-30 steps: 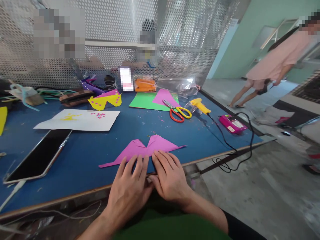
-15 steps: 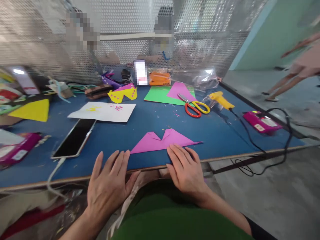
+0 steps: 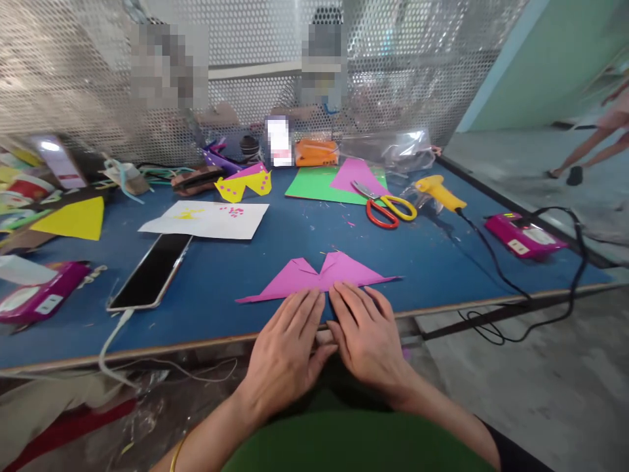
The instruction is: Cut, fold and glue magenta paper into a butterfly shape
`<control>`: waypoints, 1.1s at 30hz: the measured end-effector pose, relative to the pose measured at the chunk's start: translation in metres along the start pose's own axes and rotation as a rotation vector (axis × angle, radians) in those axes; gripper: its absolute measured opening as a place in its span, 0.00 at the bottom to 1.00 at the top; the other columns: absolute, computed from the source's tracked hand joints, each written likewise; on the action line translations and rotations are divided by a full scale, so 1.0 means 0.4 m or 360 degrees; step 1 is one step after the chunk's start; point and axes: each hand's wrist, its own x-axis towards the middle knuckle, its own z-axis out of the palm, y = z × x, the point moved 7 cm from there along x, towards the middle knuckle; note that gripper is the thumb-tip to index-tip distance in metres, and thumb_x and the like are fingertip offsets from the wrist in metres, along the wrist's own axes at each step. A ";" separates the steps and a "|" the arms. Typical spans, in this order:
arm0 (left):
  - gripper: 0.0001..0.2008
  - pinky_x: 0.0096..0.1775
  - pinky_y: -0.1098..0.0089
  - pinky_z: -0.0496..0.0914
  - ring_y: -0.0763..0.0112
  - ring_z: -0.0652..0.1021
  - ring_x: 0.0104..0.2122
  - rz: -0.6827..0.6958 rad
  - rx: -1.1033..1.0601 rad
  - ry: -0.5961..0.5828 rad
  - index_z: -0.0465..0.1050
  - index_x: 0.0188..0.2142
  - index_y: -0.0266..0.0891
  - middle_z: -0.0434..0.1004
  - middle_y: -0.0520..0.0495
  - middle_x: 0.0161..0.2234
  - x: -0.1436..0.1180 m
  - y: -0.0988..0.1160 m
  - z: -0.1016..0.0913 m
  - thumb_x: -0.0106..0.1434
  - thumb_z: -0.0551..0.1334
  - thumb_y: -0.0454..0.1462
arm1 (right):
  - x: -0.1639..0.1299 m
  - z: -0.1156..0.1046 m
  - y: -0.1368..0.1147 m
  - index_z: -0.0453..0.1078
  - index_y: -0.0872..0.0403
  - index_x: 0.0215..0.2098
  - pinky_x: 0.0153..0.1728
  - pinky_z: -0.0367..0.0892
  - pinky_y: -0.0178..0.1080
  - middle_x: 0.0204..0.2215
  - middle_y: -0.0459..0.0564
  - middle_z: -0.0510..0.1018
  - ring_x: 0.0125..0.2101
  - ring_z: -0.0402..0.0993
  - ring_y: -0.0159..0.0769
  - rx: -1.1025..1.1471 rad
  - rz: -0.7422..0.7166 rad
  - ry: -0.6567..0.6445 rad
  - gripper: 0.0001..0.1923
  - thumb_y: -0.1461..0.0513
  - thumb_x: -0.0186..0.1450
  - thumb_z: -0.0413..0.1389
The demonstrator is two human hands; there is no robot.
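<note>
A folded magenta paper shape (image 3: 319, 276) with two peaks lies near the front edge of the blue table (image 3: 442, 262). My left hand (image 3: 287, 351) and my right hand (image 3: 366, 334) lie flat side by side at the table's edge, fingers spread, fingertips pressing on the paper's near edge. Neither hand grips anything.
A phone (image 3: 150, 270) on a cable lies to the left. White paper (image 3: 206, 219), yellow cut-outs (image 3: 243, 185), green and pink sheets (image 3: 327, 183), scissors (image 3: 386, 211) and a yellow glue gun (image 3: 437, 193) with its cord lie further back. Pink boxes (image 3: 523, 236) sit at both sides. Other people sit behind the mesh screen.
My left hand slid left off the paper half a second ago, then came back beside my right hand onto the paper's near edge. The view shifted left.
</note>
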 end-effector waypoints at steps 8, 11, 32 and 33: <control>0.26 0.55 0.55 0.70 0.52 0.75 0.52 0.0035 -0.0065 -0.0098 0.70 0.58 0.26 0.77 0.34 0.52 0.045 -0.009 0.010 0.69 0.54 0.45 | 0.000 -0.003 0.016 0.70 0.61 0.58 0.62 0.55 0.48 0.53 0.58 0.79 0.57 0.71 0.44 0.0043 0.0060 -0.0004 0.20 0.61 0.73 0.48; 0.26 0.53 0.57 0.70 0.53 0.75 0.50 0.0005 -0.0053 -0.0075 0.69 0.59 0.27 0.78 0.35 0.51 0.049 -0.013 0.015 0.70 0.54 0.45 | -0.003 -0.014 0.049 0.70 0.59 0.59 0.63 0.52 0.48 0.52 0.56 0.80 0.56 0.73 0.42 0.0062 0.0114 0.0010 0.20 0.60 0.72 0.49; 0.24 0.51 0.58 0.68 0.56 0.75 0.46 -0.0125 -0.0089 -0.0068 0.71 0.59 0.34 0.78 0.39 0.48 0.057 -0.013 0.028 0.71 0.54 0.45 | -0.065 -0.093 0.223 0.73 0.55 0.56 0.59 0.60 0.56 0.46 0.55 0.82 0.50 0.78 0.50 -0.0301 0.0332 0.0166 0.17 0.63 0.71 0.51; 0.24 0.50 0.58 0.68 0.56 0.75 0.46 -0.0133 -0.0106 -0.0082 0.71 0.59 0.35 0.78 0.39 0.48 0.056 -0.013 0.029 0.71 0.54 0.46 | -0.070 -0.102 0.228 0.73 0.56 0.57 0.58 0.61 0.57 0.47 0.57 0.82 0.51 0.77 0.52 -0.0356 0.0352 0.0182 0.18 0.62 0.71 0.51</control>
